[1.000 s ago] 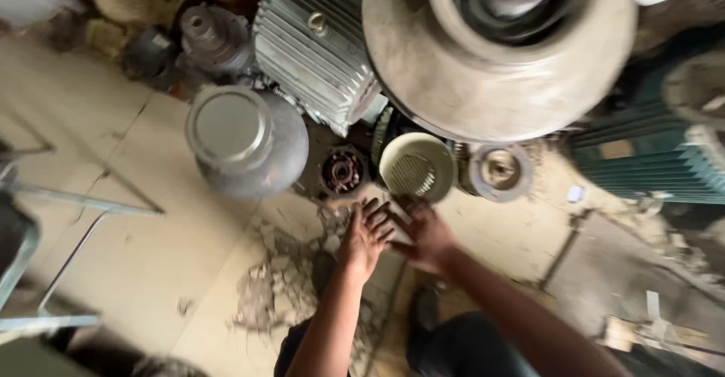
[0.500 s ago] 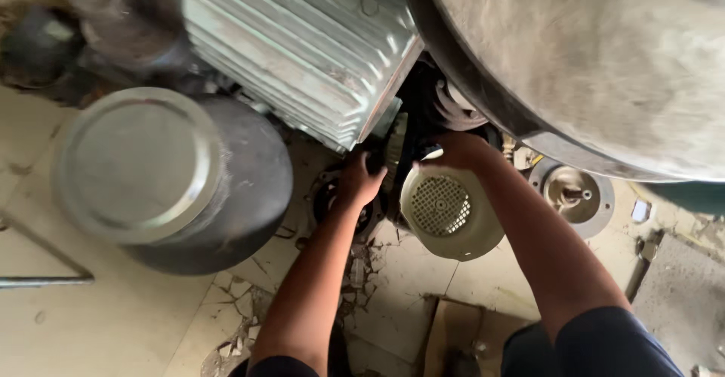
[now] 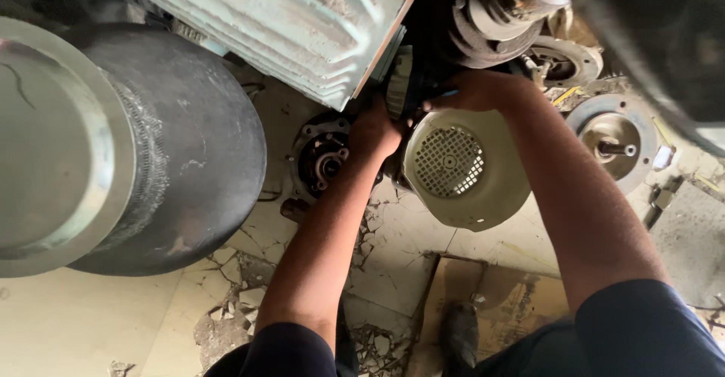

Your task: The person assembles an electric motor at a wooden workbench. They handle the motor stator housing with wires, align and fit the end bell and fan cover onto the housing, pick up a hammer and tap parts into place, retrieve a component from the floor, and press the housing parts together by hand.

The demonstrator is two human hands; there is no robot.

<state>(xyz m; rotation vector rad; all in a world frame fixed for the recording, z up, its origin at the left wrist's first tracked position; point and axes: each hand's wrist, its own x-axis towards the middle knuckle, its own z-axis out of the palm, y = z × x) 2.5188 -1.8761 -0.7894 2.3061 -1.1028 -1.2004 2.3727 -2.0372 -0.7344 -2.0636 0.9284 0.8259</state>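
On the far left stood a big dark drum with a shiny metal rim, lying on its side on the cracked floor. Next to it, above, was the ribbed grey motor body.

Below the motor's edge lay a round black end plate with a hole in the middle. My left hand was just to the right of it, touching or nearly touching its edge. That hand was curled up and pushed into the dark gap under the motor. I could not tell what it was gripping, because the fingers were hidden in the shadow.

The cream fan cover came next. It was round like a bowl, with a mesh grille facing up at me. It sat on the floor between my two arms, just to the right of my left hand and right below my right hand.

My right hand was at the top rim of the cover, fingers bent and pointing left into the same dark gap. I could not tell if it held the rim or something behind it. My right hand was the one nearer to the cover.

Further right lay a round metal plate with a short shaft.
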